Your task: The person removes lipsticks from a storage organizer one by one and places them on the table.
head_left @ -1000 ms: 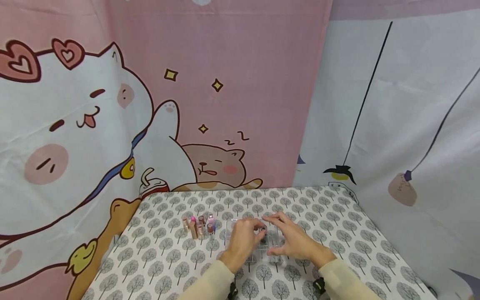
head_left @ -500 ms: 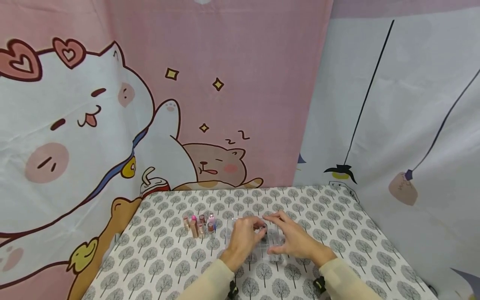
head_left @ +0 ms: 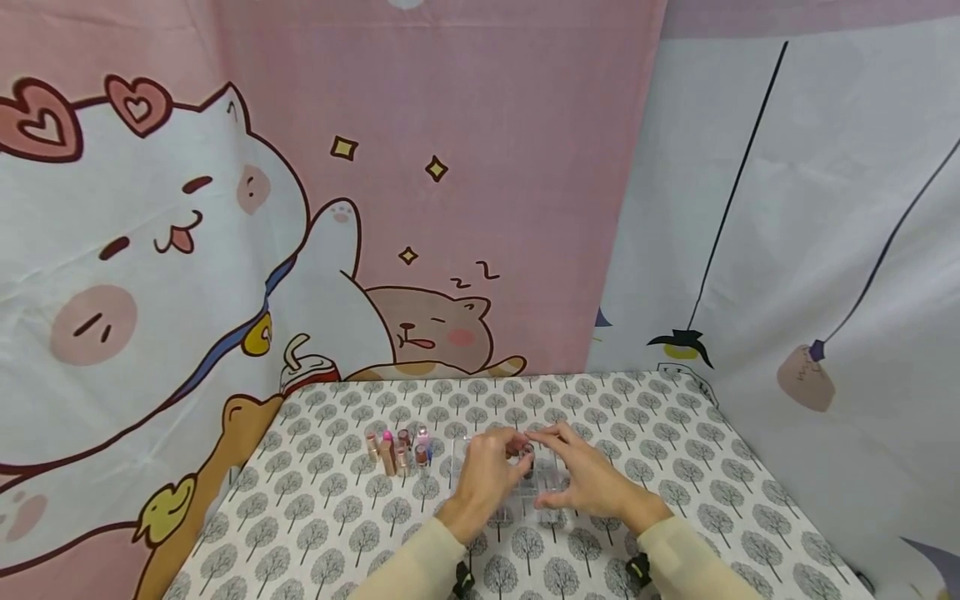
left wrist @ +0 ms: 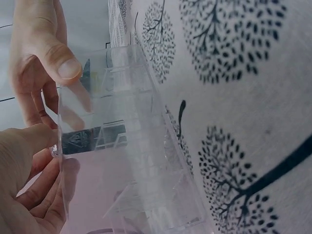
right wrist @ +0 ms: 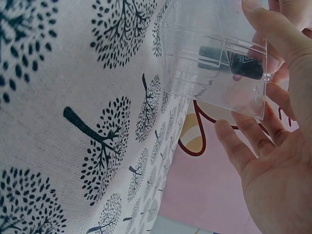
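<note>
A clear compartment organizer [head_left: 506,507] stands on the table, with both hands over it. My left hand [head_left: 483,479] pinches the top end of a dark lipstick tube [left wrist: 80,141] between thumb and fingers. The tube stands upright, its lower part down in a compartment, seen through the clear wall [right wrist: 214,87] in the right wrist view. My right hand [head_left: 592,479] is spread around the organizer's right side, fingers loosely bent and thumb by the near edge. Whether the right fingertips press the rim I cannot tell.
Left of the organizer, several lipsticks [head_left: 387,458] in pink, brown and rose-gold stand in a cluster. A white cloth with a tree print [head_left: 315,508] covers the table. Cartoon-printed curtains [head_left: 525,208] hang behind it and along its sides.
Both hands keep nearly the same places. The left fingers have shifted slightly at the lipstick tube, and a little more of its dark body shows below them.
</note>
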`<act>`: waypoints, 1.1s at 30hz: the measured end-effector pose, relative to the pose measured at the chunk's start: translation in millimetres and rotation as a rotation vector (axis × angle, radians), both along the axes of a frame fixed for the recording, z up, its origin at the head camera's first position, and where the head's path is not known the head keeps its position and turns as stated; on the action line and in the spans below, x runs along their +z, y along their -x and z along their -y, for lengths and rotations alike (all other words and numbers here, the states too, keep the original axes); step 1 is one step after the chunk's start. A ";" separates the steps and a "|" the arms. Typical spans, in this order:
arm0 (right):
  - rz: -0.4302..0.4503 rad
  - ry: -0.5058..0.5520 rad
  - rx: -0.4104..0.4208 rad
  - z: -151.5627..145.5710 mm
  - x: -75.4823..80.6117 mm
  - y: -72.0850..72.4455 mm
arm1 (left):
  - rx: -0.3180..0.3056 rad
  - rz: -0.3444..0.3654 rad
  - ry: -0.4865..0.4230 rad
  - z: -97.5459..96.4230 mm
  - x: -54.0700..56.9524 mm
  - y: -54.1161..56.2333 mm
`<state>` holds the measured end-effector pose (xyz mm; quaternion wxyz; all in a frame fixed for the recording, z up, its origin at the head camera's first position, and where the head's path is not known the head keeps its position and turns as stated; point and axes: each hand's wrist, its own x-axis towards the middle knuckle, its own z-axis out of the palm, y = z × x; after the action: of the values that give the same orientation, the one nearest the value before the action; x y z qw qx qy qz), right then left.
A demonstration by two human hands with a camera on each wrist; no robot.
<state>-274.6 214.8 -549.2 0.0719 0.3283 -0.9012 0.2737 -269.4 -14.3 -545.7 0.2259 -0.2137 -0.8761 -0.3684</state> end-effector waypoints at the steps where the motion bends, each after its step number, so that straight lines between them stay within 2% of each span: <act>1: -0.001 -0.001 0.000 0.2 0.2 0.1 | -0.006 -0.004 -0.006 0.5 0.7 -0.2; 18: 0.034 -0.020 -0.025 1.6 1.8 -0.3 | -0.051 -0.082 -0.046 7.8 15.6 -6.0; 33: 0.052 -0.027 -0.025 2.6 3.6 -2.2 | -0.067 -0.089 -0.090 16.7 25.6 -9.0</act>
<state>-272.4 212.2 -545.6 0.0475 0.3109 -0.9104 0.2688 -260.4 -31.0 -520.1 0.2614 -0.2488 -0.8400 -0.4052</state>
